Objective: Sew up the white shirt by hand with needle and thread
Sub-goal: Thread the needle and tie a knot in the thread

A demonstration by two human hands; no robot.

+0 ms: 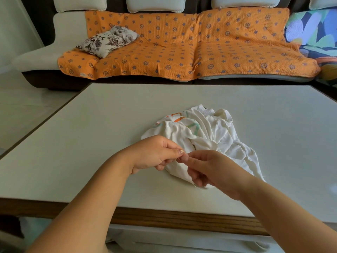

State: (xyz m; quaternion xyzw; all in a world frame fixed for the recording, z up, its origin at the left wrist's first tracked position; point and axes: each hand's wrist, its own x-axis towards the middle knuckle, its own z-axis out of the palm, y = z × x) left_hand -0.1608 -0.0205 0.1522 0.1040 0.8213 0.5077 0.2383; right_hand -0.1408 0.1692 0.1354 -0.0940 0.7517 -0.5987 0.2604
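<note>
A crumpled white shirt (204, 136) with a coloured print lies on the pale table (91, 139), right of centre. Both hands meet just in front of it. My left hand (156, 154) has its fingers curled, thumb and forefinger pinched together. My right hand (206, 168) pinches at the same spot, fingertip to fingertip with the left. A very thin thread (178, 157) shows faintly between the fingertips, and a pale strand (196, 185) trails below my right hand. The needle is too small to make out. A dark thin line (229, 143) lies on the shirt.
The table has a wooden front edge (164, 216) close to me. Beyond it stands a sofa with an orange patterned cover (182, 52) and a floral cushion (109, 40). A colourful cloth (313, 30) covers the far right seat.
</note>
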